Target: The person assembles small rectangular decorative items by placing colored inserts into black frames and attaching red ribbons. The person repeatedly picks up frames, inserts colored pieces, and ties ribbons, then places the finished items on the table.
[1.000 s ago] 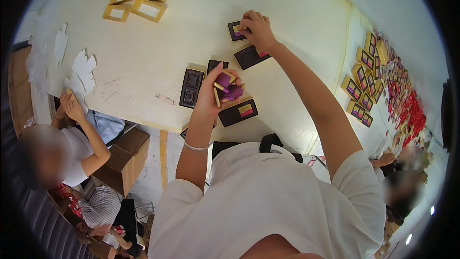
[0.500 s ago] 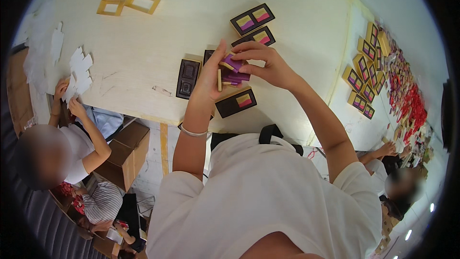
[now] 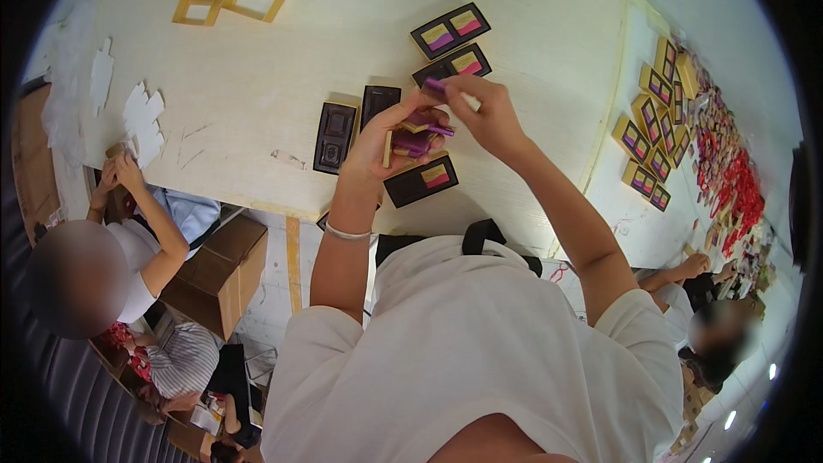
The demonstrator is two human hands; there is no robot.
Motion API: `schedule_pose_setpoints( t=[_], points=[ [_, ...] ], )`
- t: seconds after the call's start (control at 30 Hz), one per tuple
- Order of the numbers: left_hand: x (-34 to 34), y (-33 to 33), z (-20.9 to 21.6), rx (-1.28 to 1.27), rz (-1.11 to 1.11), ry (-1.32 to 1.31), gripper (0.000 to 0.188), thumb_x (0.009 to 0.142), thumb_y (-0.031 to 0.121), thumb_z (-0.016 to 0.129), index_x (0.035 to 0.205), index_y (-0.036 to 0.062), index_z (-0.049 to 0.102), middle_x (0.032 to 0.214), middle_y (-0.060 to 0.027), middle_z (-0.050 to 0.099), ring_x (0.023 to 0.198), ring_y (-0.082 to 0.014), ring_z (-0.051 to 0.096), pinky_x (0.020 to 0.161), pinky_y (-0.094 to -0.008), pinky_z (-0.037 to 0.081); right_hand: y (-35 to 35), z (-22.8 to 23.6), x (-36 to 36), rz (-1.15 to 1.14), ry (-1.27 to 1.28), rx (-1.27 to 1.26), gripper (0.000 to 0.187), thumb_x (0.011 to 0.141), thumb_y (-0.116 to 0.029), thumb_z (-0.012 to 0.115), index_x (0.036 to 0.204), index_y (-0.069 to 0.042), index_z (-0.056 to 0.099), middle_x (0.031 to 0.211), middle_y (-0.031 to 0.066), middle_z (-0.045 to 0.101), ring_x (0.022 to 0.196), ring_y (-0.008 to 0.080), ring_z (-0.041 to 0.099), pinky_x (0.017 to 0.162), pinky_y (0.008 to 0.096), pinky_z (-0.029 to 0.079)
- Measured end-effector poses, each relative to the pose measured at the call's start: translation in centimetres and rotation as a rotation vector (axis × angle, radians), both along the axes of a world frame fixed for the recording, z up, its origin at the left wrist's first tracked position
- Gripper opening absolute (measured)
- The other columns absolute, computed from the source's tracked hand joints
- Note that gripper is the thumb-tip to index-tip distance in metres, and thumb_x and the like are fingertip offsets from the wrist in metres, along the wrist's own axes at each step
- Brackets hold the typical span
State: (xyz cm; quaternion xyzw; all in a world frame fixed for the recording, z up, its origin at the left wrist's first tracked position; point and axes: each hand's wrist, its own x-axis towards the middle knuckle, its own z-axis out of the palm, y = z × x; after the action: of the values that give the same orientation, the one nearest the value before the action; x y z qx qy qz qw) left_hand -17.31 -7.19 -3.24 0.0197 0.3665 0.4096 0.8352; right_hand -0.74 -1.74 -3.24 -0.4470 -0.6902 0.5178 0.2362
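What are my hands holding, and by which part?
Right hand: a purple piece, pinched by its right end. Left hand: several purple-and-gold pieces, cupped in the palm, exact grip hidden.

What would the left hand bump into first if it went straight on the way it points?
The left hand would probably meet the purple piece in the right hand first, though depth is unclear.

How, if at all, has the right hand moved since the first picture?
Yes, toward the body: judged against the farther half-filled black tray, the right hand has gone from its far side to its near side.
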Motion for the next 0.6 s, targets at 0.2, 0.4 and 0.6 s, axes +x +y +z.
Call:
schedule_pose_setpoints(
  t=[0.2,0.4,0.6],
  points=[
    [1.1,0.5,-0.8,0.063,0.051,0.251,0.029,0.086,0.032,0.053,0.095,0.0040,0.056,0.076,-0.0064,0.059,0.058,-0.0133,0.057,0.045,-0.0254,0.045,-1.1,-2.4,-0.7,-0.347,0.400,-0.466,0.023,0.087,-0.018,0.052,0.093,0.003,0.059,0.087,0.0034,0.061,0.081,0.0100,0.055,0.078,0.0255,0.042],
    [-0.9,0.2,-1.0,0.066,-0.191,0.346,0.024,0.081,0.027,0.056,0.091,0.0046,0.058,0.075,-0.0070,0.060,0.060,-0.0133,0.058,0.047,-0.0239,0.046,-1.4,-0.3,1.2,0.110,0.240,0.063,0.030,0.078,-0.005,0.061,0.108,-0.006,0.058,0.117,0.0102,0.051,0.101,0.0235,0.053,0.084,0.0285,0.044],
    [-0.7,-0.3,-1.1,-0.046,-0.161,0.276,0.031,0.085,0.035,0.052,0.082,0.0047,0.057,0.072,-0.0047,0.057,0.059,-0.0129,0.057,0.046,-0.0248,0.045,-1.2,-2.2,2.2,0.284,0.017,0.457,0.027,0.076,0.001,0.060,0.103,-0.004,0.060,0.110,0.0128,0.055,0.093,0.0264,0.058,0.073,0.0315,0.050]
  ],
)
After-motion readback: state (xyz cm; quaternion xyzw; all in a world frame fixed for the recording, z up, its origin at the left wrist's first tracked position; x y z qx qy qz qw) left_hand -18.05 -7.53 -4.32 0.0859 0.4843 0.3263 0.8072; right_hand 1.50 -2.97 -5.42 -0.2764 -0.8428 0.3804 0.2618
